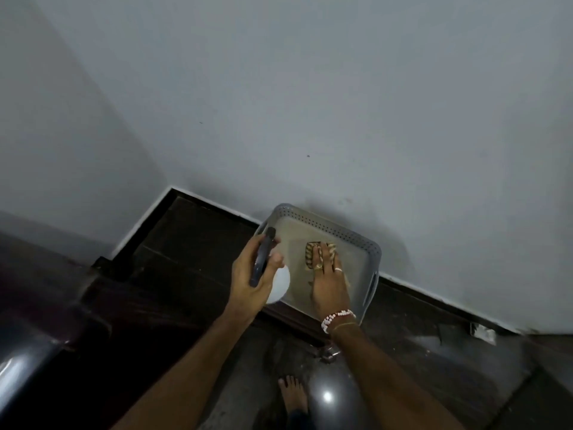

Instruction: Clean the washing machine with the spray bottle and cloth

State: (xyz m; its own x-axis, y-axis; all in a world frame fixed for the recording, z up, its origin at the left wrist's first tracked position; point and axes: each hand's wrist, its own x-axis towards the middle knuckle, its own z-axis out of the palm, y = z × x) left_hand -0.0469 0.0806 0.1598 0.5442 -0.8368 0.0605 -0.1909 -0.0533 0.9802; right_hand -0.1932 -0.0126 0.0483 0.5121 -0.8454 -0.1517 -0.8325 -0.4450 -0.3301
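My left hand [252, 274] grips a spray bottle [279, 285] with a dark blue-grey trigger head and a white body, held at the left edge of a grey perforated plastic basket [344, 231] on the floor by the wall. My right hand [328, 280], with rings and a beaded bracelet, reaches down into the basket, fingers lying on a brown striped cloth [310, 254] on its bottom. Whether the fingers have closed on the cloth cannot be told. The washing machine is not clearly in view.
A white wall fills the upper view, with a dark skirting [214, 206] along a dark floor. A shiny dark curved object [21, 364] sits at the lower left. A bare foot [293, 395] and a glossy grey round thing [331, 395] lie below my arms.
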